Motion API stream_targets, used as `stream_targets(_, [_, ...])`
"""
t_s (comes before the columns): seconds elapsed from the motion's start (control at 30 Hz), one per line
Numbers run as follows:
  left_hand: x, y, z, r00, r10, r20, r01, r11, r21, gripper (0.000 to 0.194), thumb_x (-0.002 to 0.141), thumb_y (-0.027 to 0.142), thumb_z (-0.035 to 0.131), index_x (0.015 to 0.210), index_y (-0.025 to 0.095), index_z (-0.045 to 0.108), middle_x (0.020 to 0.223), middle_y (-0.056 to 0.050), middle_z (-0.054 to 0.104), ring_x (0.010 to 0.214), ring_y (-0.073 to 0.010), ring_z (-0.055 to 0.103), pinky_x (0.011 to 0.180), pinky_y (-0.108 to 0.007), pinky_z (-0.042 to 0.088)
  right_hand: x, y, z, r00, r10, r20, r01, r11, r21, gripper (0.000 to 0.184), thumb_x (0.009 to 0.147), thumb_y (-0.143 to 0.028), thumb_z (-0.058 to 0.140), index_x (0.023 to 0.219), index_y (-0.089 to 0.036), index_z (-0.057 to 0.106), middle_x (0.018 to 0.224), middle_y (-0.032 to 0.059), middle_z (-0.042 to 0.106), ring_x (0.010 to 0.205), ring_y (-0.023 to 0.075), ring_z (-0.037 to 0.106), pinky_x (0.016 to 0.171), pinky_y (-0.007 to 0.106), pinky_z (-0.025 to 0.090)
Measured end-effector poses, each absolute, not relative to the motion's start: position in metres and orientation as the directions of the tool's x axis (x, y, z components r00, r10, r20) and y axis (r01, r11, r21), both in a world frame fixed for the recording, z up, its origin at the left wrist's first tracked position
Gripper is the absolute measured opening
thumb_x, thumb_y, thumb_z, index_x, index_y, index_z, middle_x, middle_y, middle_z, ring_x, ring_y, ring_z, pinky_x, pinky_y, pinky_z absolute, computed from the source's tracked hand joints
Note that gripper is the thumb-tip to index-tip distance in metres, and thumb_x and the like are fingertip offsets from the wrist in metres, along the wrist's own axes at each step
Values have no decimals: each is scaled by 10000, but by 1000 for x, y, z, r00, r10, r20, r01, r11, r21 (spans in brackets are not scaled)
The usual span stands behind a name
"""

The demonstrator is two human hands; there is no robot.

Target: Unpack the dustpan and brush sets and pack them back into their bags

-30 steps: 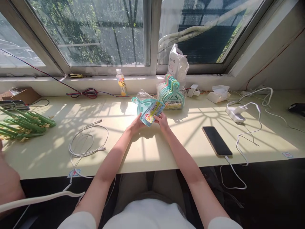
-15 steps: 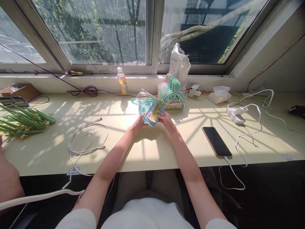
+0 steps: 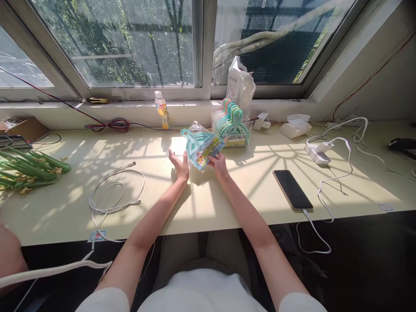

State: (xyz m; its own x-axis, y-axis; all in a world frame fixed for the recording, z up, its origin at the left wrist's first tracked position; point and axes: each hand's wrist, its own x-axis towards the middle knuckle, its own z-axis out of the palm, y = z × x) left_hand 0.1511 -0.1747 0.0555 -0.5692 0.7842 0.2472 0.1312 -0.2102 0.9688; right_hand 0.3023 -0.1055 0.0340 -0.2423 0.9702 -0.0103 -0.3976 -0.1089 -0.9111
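Note:
A teal mini dustpan and brush set (image 3: pixel 199 147) in clear plastic, with a printed card label, is held tilted above the table's middle. My right hand (image 3: pixel 218 164) grips its lower right edge, thumb on the front. Just left of the package is my left hand (image 3: pixel 180 165), open with fingers spread and thumb up; whether the thumb brushes the plastic I cannot tell. Behind and to the right stands a row of similar packaged dustpan sets (image 3: pixel 234 125), mostly teal with a red one among them.
On the table (image 3: pixel 201 208) lie a coiled white cable (image 3: pixel 117 190), green plant stalks (image 3: pixel 32 171), a phone (image 3: pixel 292 190) and a power strip (image 3: pixel 318 154). At the back are a drink bottle (image 3: pixel 162 110), a white bag (image 3: pixel 240 82) and a tissue pack (image 3: pixel 295 125). Another person's arm (image 3: pixel 11 255) shows at left.
My left hand has let go of the package, moved left and spread its fingers. The dustpan set has turned clockwise a little in my right hand. The view has shifted slightly.

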Motion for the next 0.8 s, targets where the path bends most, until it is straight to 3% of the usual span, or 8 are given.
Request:
stream_targets(0.07, [149, -177, 64, -606, 611, 509, 496, -210, 843, 645, 994, 402, 701, 1577, 221, 489, 1745, -170, 279, 1663, -356, 171, 1341, -517, 224, 300, -107, 34, -253, 967, -19, -382, -118, -916, 445, 687, -296, 880, 1052, -236, 632, 926, 63, 800, 1035, 315, 789, 928, 512, 683])
stream_targets(0.13, [148, -175, 74, -468, 662, 586, 653, -188, 734, 571, 931, 320, 781, 1473, 246, 613, 1680, -160, 386, 1609, -388, 279, 1322, -533, 259, 297, -110, 33, -275, 961, -18, -367, -123, -922, 438, 690, -293, 879, 1049, -240, 634, 908, 55, 795, 1021, 315, 791, 918, 509, 684])
stream_targets(0.23, [149, -166, 83, -227, 855, 466, 723, -172, 669, 335, 906, 202, 772, 1235, 262, 755, 1370, -142, 628, 1379, -389, 539, 1193, -517, 441, 291, -113, 28, -318, 948, -15, -337, -128, -933, 439, 685, -314, 885, 1047, -245, 648, 859, 26, 784, 928, 284, 791, 884, 484, 684])
stream_targets(0.33, [149, -158, 83, -141, 920, 365, 768, -131, 627, 215, 920, 112, 676, 1048, 247, 784, 1170, -128, 661, 1184, -357, 650, 1061, -455, 538, 287, -114, 23, -325, 945, -27, -308, -133, -942, 434, 666, -330, 896, 1021, -247, 662, 827, 11, 775, 824, 243, 765, 817, 439, 677])
stream_targets(0.47, [145, -155, 82, -129, 930, 345, 796, -110, 595, 267, 932, 67, 565, 1035, 219, 760, 1097, -131, 642, 1059, -325, 684, 1011, -428, 561, 284, -112, 21, -327, 944, -50, -306, -156, -939, 406, 650, -290, 884, 998, -243, 681, 827, 9, 784, 766, 211, 738, 746, 371, 657])
stream_targets(0.6, [146, -157, 86, -76, 906, 417, 804, -192, 564, 321, 918, 52, 544, 1123, 204, 739, 1060, -148, 643, 1084, -325, 659, 1008, -401, 559, 284, -111, 25, -325, 941, -89, -339, -204, -918, 333, 666, -216, 835, 962, -230, 685, 804, 0, 776, 722, 191, 719, 705, 335, 635])
stream_targets(0.8, [154, -158, 95, 8, 955, 295, 981, -65, 185, 355, 914, -23, 479, 1176, 125, 668, 1124, -199, 663, 1116, -335, 645, 941, -378, 543, 285, -115, 32, -337, 935, -108, -384, -241, -891, 297, 669, -154, 792, 943, -205, 688, 766, -12, 768, 679, 164, 696, 637, 282, 608])
